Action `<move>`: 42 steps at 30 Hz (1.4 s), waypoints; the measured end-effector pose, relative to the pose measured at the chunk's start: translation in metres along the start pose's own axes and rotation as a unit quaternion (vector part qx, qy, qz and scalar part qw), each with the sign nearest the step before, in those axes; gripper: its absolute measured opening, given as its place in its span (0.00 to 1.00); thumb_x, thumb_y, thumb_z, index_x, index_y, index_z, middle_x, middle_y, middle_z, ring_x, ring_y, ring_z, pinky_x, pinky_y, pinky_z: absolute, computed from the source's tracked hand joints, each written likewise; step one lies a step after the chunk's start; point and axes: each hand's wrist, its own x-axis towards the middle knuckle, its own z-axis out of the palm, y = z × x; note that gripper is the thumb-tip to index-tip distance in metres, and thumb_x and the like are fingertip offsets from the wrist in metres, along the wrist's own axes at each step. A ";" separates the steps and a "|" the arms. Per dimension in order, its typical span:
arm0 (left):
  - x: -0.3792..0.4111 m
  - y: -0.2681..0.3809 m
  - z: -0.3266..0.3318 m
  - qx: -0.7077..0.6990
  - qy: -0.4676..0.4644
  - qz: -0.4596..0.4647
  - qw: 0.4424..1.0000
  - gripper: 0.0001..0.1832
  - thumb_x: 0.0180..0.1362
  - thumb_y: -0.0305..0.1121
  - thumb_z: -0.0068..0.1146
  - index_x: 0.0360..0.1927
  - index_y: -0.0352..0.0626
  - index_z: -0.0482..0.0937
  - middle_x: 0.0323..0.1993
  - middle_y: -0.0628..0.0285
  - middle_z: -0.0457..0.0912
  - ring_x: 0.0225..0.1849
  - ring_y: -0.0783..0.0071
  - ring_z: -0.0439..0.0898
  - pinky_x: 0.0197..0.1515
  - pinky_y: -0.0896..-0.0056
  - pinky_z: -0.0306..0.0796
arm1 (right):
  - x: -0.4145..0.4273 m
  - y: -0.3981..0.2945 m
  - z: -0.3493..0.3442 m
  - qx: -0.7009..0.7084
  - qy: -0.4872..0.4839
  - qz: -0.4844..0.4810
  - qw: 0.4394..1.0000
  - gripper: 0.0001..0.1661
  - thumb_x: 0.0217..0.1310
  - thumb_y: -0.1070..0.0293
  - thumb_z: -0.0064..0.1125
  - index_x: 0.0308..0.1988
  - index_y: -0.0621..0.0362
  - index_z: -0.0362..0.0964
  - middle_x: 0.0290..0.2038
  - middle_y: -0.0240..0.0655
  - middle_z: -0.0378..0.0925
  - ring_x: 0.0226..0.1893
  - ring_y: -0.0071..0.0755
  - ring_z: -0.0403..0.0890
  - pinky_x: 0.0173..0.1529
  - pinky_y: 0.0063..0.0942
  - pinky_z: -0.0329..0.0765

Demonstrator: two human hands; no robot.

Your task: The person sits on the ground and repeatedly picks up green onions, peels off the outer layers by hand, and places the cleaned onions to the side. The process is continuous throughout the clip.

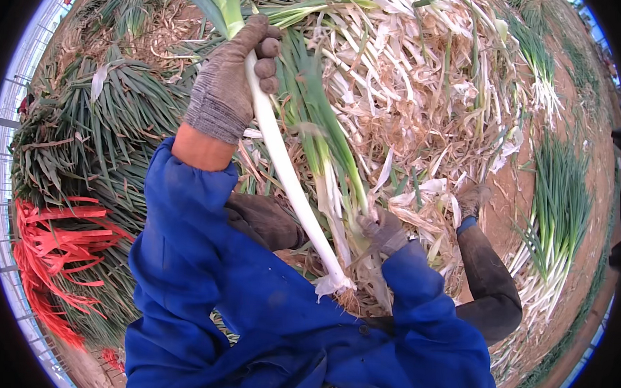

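My left hand, in a grey-brown knit work glove, is closed round the upper shaft of a long white-stemmed leek or large green onion. Its green leaves point up past the glove, and its root end hangs low in front of my blue jacket. My right hand, also gloved and somewhat blurred, is closed at the lower end of green leaves that slant down to its fingers. Loose stalks with dry outer skins lie between the two hands.
Peeled dry skins and pale stalks are heaped ahead. Dark green leafy bundles and red plastic strips lie at left. Cleaned green onions lie on bare soil at right. My dark-clad legs are bent beside the heap.
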 end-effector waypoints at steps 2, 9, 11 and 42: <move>-0.004 -0.007 0.009 0.012 0.036 0.013 0.999 0.11 0.60 0.40 0.58 0.34 0.43 0.75 0.21 0.69 0.76 0.16 0.84 0.71 0.16 0.82 0.67 | 0.001 0.003 -0.024 -0.071 0.098 -0.048 0.991 0.23 0.61 0.50 0.54 0.44 0.59 0.73 0.27 0.40 0.78 0.26 0.34 0.78 0.31 0.32 0.75; -0.021 -0.060 0.045 0.114 0.082 -0.053 0.989 0.17 0.52 0.40 0.66 0.40 0.41 0.77 0.31 0.63 0.81 0.31 0.75 0.82 0.22 0.79 0.73 | -0.008 -0.129 -0.063 -0.108 0.185 -0.057 0.975 0.31 0.60 0.43 0.54 0.41 0.65 0.71 0.20 0.36 0.74 0.17 0.33 0.75 0.24 0.30 0.73; -0.023 -0.076 0.048 0.121 0.029 -0.071 0.990 0.20 0.50 0.42 0.68 0.40 0.41 0.77 0.34 0.62 0.81 0.32 0.74 0.82 0.21 0.78 0.73 | -0.007 -0.162 -0.055 -0.141 0.148 -0.088 0.975 0.29 0.60 0.43 0.53 0.38 0.62 0.71 0.19 0.36 0.74 0.17 0.35 0.75 0.24 0.32 0.72; 0.083 -0.059 -0.060 0.123 0.282 0.050 0.950 0.11 0.43 0.19 0.61 0.32 0.35 0.75 0.28 0.57 0.78 0.26 0.65 0.78 0.24 0.63 0.74 | -0.295 -0.042 -0.091 0.423 0.131 0.100 0.891 0.38 0.63 0.40 0.43 0.50 0.68 0.66 0.24 0.39 0.75 0.20 0.29 0.73 0.27 0.25 0.72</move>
